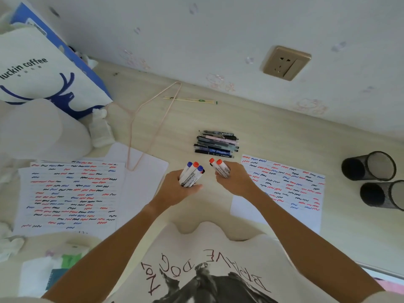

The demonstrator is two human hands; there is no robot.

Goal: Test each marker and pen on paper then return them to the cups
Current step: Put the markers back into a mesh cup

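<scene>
My left hand grips a bunch of white markers with blue and red caps, held upright over the desk's middle. My right hand grips two red-capped markers, close beside the left bunch but apart from it. Behind both hands lies a pile of dark pens on the desk. A sheet of paper covered in red, blue and black squiggles lies to the right, under my right forearm. Two black mesh cups lie on their sides at the far right.
A stack of squiggle-covered sheets lies at the left. A white coffee bag, a thin pink wire hanger and wrapped chopsticks sit toward the wall. A wall socket is above the desk. Crumpled tissues lie at the left edge.
</scene>
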